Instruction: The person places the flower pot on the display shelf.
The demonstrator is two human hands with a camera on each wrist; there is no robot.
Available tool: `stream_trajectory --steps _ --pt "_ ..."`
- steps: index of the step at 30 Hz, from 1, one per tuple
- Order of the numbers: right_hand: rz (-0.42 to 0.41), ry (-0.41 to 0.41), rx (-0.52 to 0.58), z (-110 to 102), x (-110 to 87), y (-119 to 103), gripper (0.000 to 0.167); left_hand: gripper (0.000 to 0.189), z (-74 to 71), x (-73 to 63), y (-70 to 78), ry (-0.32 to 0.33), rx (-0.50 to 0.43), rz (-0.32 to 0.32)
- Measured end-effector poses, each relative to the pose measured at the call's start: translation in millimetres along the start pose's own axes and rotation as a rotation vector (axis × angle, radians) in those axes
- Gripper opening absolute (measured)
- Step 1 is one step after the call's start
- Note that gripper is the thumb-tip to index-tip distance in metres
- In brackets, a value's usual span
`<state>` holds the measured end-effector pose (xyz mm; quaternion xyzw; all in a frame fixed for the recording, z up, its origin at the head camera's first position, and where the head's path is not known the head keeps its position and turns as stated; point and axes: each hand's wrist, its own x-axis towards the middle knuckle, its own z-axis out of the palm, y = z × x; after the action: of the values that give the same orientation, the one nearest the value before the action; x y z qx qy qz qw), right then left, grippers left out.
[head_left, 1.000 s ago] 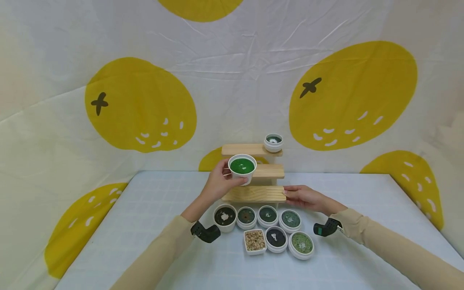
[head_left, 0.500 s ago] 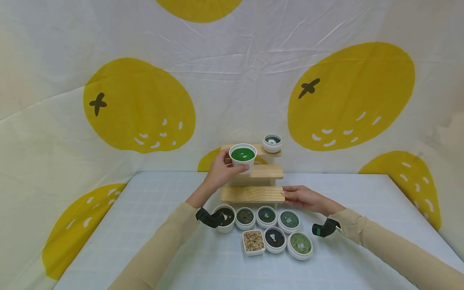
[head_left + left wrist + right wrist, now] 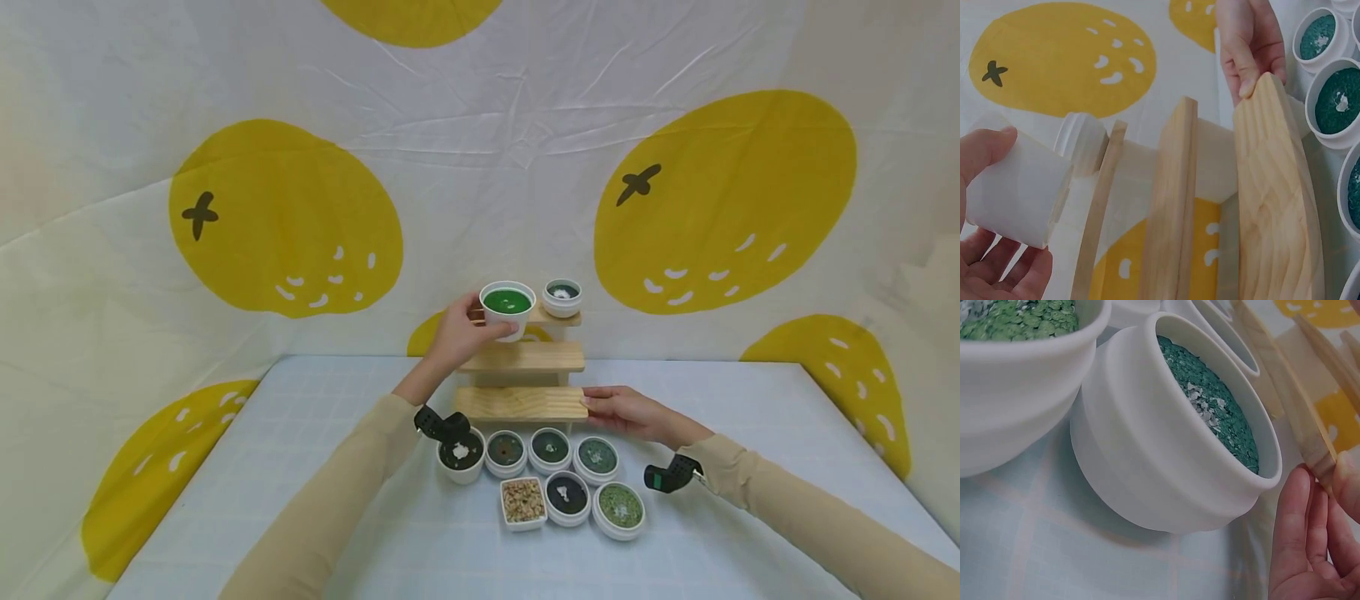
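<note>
My left hand point(image 3: 459, 335) grips a white cup point(image 3: 507, 323) with a glossy green top, thumb on the near side. In the head view the cup overlaps the left part of the stand's top shelf. A small white pot point(image 3: 562, 305) with a dark green filling sits on that shelf's right end, just right of the cup. The three-step wooden stand point(image 3: 519, 405) has bare middle and lowest shelves. With thumb and fingers my right hand point(image 3: 636, 413) pinches the right end of the lowest shelf, seen also as a plank point(image 3: 1310, 440) in the right wrist view.
Several round white pots with dark or green fillings, such as the light green one point(image 3: 619, 506), crowd in front of the stand. Among them is a square dish point(image 3: 522, 502) of tan bits. A cloth backdrop point(image 3: 480, 167) with yellow shapes hangs close behind.
My left hand has raised the white cup from about the middle shelf's level to the top shelf's and shifted it slightly right. My right hand keeps its hold on the lowest shelf.
</note>
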<state>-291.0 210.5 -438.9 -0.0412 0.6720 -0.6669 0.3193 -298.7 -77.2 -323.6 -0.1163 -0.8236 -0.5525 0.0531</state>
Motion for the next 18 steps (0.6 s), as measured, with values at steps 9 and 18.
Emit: stream_trajectory --steps 9,18 --pt "-0.004 0.004 0.000 1 -1.9 0 0.062 0.063 3.4 11.7 2.2 0.017 0.005 0.053" --pt "-0.006 0.007 -0.030 -2 0.8 2 0.062 0.064 8.2 21.6 6.5 0.071 0.052 0.041"
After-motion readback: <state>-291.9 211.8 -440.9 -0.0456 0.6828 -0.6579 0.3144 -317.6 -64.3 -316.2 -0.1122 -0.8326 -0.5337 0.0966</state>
